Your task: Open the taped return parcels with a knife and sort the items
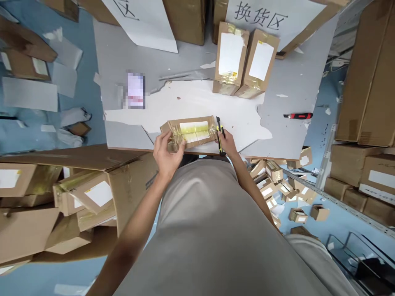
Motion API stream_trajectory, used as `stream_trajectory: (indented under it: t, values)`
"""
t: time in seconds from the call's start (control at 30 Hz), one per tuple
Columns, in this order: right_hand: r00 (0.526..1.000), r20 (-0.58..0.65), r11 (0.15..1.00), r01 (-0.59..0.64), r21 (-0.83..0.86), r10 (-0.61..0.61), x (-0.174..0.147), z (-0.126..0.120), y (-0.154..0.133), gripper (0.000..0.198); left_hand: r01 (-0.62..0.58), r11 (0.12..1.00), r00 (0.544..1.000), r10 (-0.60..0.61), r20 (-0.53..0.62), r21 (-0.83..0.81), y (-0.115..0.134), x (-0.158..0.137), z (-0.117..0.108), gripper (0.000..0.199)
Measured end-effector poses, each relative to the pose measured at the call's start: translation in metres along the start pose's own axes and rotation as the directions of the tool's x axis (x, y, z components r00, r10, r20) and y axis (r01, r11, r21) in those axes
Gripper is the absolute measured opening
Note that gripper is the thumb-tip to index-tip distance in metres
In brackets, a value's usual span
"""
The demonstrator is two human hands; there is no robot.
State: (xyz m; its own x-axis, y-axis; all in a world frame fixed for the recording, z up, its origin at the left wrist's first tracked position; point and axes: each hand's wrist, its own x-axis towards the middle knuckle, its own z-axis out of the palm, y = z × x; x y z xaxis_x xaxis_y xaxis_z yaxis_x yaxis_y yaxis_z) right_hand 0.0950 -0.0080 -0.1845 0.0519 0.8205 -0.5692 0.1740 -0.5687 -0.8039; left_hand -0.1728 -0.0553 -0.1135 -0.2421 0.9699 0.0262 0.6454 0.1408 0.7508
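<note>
A small taped cardboard box [193, 130] with a white label lies at the front edge of the table. My left hand [168, 154] grips its left end, thumb on the near side and fingers around the end. At the box's right end, my right hand [226, 142] is closed around a black and yellow utility knife [220, 133], whose tip points away from me. Whether the blade is out, I cannot tell. Clear tape covers the box's label and both ends.
Two labelled boxes [232, 55] stand at the table's back. A red and black utility knife [298, 116] lies at right, a blurred phone [135, 90] at left. A large carton [123, 176] full of boxes stands front left. Several small boxes [273, 172] lie on the floor at right.
</note>
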Motion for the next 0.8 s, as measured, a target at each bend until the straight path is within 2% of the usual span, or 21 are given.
stream_trajectory:
  t: [0.07, 0.17, 0.23, 0.3, 0.4, 0.47, 0.57, 0.63, 0.73, 0.8]
  values:
    - [0.999, -0.039, 0.999, 0.038, 0.000, -0.038, -0.017, -0.011, 0.000, 0.059, 0.057, 0.994, 0.998, -0.055, 0.016, -0.096, -0.002, 0.007, 0.006, 0.054]
    - [0.995, -0.073, 0.994, 0.064, -0.086, -0.070, -0.039, -0.030, -0.004, 0.061, 0.156, 0.960, 0.981, -0.122, 0.152, -0.233, -0.018, 0.019, 0.021, 0.057]
    - [0.996, -0.071, 0.978, 0.044, -0.202, -0.059, -0.048, -0.039, -0.009, 0.061, 0.219, 0.934, 0.958, -0.151, 0.243, -0.282, -0.033, 0.026, 0.033, 0.061]
    - [0.995, -0.064, 0.923, 0.046, -0.382, -0.077, -0.053, -0.042, -0.019, 0.059, 0.254, 0.924, 0.940, -0.166, 0.298, -0.285, -0.046, 0.031, 0.042, 0.062]
    - [0.976, -0.037, 0.716, 0.132, -0.686, -0.216, -0.059, -0.038, -0.045, 0.052, 0.259, 0.944, 0.928, -0.184, 0.323, -0.206, -0.057, 0.036, 0.048, 0.054]
    - [0.963, 0.063, 0.552, 0.204, -0.808, -0.264, -0.062, -0.027, -0.066, 0.051, 0.253, 0.956, 0.923, -0.192, 0.334, -0.147, -0.059, 0.038, 0.047, 0.048]
    - [0.946, 0.286, 0.340, 0.323, -0.883, -0.155, -0.064, -0.002, -0.096, 0.052, 0.250, 0.958, 0.914, -0.186, 0.361, -0.140, -0.061, 0.040, 0.045, 0.045]
    - [0.924, 0.379, 0.213, 0.379, -0.900, -0.043, -0.060, 0.017, -0.111, 0.053, 0.255, 0.954, 0.908, -0.181, 0.378, -0.156, -0.062, 0.040, 0.045, 0.043]
    - [0.903, 0.422, 0.070, 0.417, -0.906, 0.078, -0.051, 0.040, -0.126, 0.054, 0.258, 0.952, 0.902, -0.176, 0.394, -0.166, -0.065, 0.040, 0.046, 0.042]
    - [0.897, 0.424, 0.016, 0.425, -0.905, 0.123, -0.047, 0.049, -0.133, 0.054, 0.255, 0.952, 0.903, -0.172, 0.395, -0.168, -0.066, 0.039, 0.048, 0.043]
